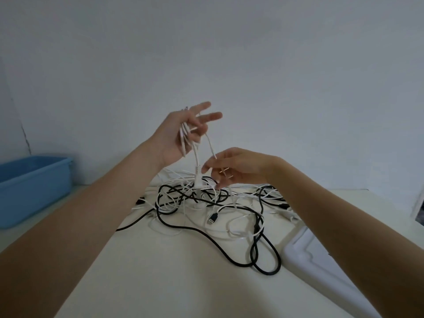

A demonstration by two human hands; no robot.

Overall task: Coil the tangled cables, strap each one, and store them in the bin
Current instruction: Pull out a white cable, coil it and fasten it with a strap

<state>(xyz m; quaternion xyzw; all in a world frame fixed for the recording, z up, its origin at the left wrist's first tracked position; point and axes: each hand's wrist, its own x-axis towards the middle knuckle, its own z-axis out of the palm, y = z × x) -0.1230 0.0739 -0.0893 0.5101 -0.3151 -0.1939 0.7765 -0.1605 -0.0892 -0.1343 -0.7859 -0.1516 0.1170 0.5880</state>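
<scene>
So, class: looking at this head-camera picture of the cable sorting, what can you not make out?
- Blue bin: contents hidden by its near wall; left edge cuts it off.
- White tray: partly covered by the right forearm.
- Cable tangle: number of cables untraceable.
- Right hand: blurred, grip on the white cable unclear.
- Straps: too small to identify.
</scene>
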